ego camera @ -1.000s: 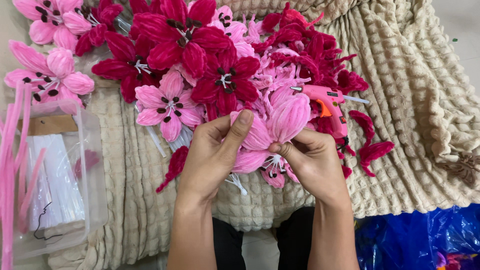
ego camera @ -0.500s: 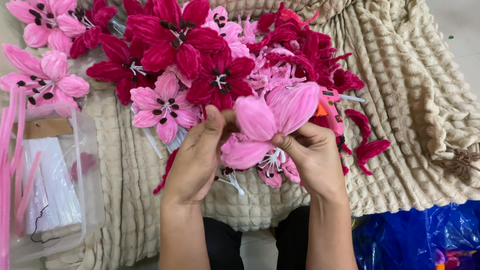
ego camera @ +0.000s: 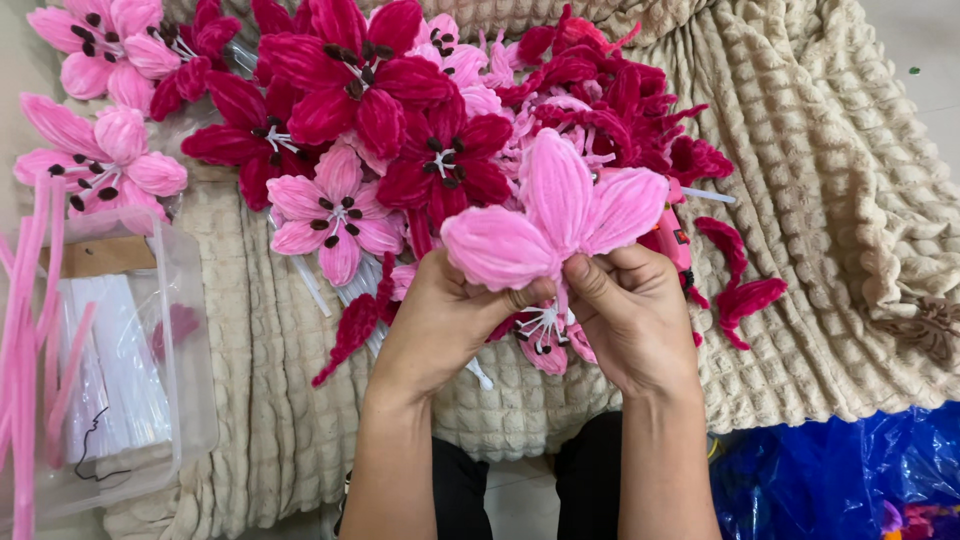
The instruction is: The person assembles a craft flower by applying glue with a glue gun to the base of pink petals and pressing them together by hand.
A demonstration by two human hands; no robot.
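Observation:
Both hands hold up a light pink fuzzy flower made of three pipe-cleaner petals. My left hand pinches its left petal and base from below. My right hand grips the base and stem from the right. Under the hands lies another pink flower with white stamens. Behind them a heap of dark red and pink fuzzy lilies covers a cream quilted blanket. An orange glue gun peeks out just behind my right hand.
A clear plastic box with white sticks stands at the left, with pink pipe cleaners along the left edge. Loose dark red petals lie right of my hands. A blue plastic bag sits at the bottom right.
The pink flower has been lifted and turned so its three petals spread toward the camera. Both hands shifted slightly up with it.

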